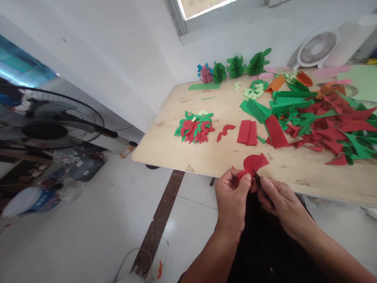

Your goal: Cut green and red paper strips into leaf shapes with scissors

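Note:
My left hand point(233, 195) pinches a piece of red paper point(253, 162) at the table's front edge, thumb on top. The paper has a curved outline with a ragged right end. In my right hand point(284, 202) is a pair of dark scissors point(260, 184), mostly covered by my fingers, with the tip against the paper beside my left thumb. Beyond my hands lie a wavy red cutout point(225, 132) and folded red paper strips point(247, 133). Farther left is a pile of red and green cutouts point(194, 127).
Red and green paper scraps point(330, 122) heap up on the right of the wooden table point(159, 135). Honeycomb paper figures point(236, 67) stand along the wall, with a small white fan point(316, 49) at the back right. A large floor fan point(47, 125) stands left.

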{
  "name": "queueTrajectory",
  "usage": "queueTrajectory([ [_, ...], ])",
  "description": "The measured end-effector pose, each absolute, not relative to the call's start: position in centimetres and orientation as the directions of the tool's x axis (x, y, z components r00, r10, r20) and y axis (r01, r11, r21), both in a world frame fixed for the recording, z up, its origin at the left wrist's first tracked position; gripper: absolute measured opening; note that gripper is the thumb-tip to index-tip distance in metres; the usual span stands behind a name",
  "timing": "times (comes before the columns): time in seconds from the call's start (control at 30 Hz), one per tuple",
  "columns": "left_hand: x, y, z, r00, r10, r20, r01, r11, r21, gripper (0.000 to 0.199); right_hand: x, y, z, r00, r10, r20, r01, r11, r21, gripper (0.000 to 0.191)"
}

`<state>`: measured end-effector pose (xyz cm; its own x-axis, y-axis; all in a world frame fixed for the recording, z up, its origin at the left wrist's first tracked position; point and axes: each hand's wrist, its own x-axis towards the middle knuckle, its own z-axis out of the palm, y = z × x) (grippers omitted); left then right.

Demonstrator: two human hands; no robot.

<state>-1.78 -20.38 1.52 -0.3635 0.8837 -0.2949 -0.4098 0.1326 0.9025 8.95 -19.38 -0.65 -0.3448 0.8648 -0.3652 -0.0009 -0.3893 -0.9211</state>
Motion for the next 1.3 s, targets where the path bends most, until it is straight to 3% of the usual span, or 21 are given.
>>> queueTrajectory([
  [0.63, -1.7, -20.5, 1.6, -0.359, 0.879, -0.314, -0.46, 0.126, 0.879, 0.014, 8.8, -19.2, -0.8, -0.327, 0.877, -0.351, 0.01, -0.368, -0.93, 0.043],
  [0.97, -2.8, -19.8, 1.5, -0.323, 0.904, -0.279, -0.402, 0.136, 0.905, 0.016, 9.2, -19.2, -0.6, -0.354, 0.871, -0.341, 0.136, -0.312, -0.94, 0.046],
  [1.3, -2.1, -20.1, 1.8, -0.32, 0.89, -0.326, -0.489, 0.14, 0.861, 0.019, 9.3, -19.2, -0.7, -0.359, 0.894, -0.267, 0.133, -0.234, -0.963, 0.043],
])
